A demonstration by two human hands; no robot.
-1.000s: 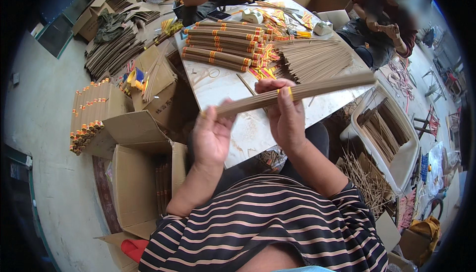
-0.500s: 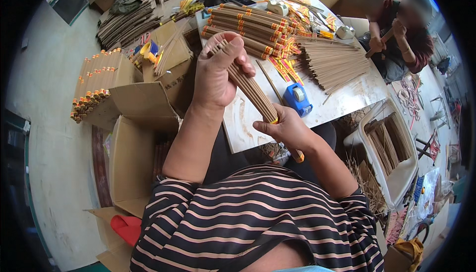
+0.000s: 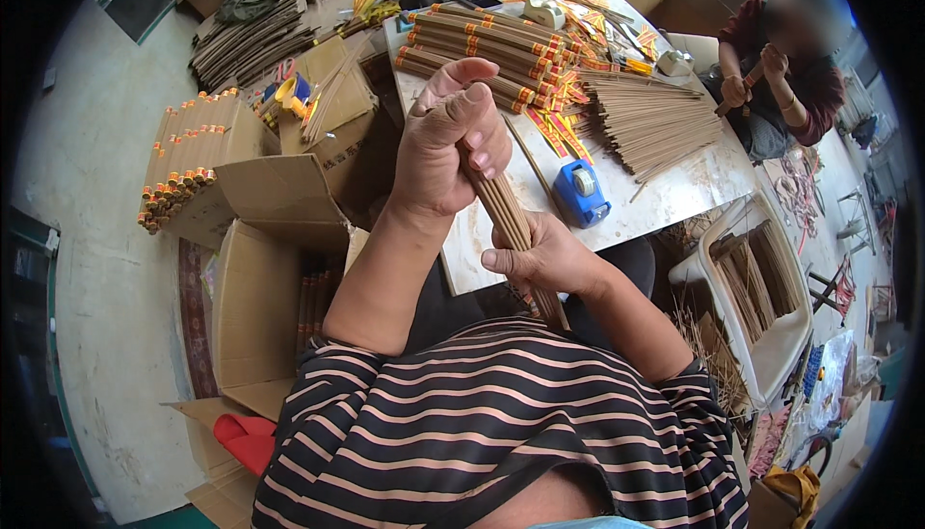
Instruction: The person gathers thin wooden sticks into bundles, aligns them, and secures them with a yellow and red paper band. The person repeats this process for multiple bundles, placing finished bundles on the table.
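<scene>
Between my hands is a slim bundle of brown incense sticks [image 3: 502, 207], slanting from upper left down toward my lap. My left hand [image 3: 451, 139] curls around its upper end, thumb and fingers closed and hiding the tips. Lower on the bundle, my right hand [image 3: 551, 255] grips it with the thumb laid across the front. The lower end sticks out below the right hand, close to my striped shirt. Beyond the right hand, a blue tape dispenser [image 3: 581, 194] stands on the white table [image 3: 472, 257].
Banded incense bundles [image 3: 482, 52] are piled on the table beside loose sticks [image 3: 650, 124] and red-yellow labels [image 3: 559, 132]. An open cardboard box [image 3: 252, 307] stands at my left, a white tub [image 3: 785, 336] at my right. Two people sit across the table.
My left hand has shifted down and right, closing around the bundle's upper end. The bundle stands steeper, and my right hand has moved slightly lower; the yellow band beside its thumb no longer shows.
</scene>
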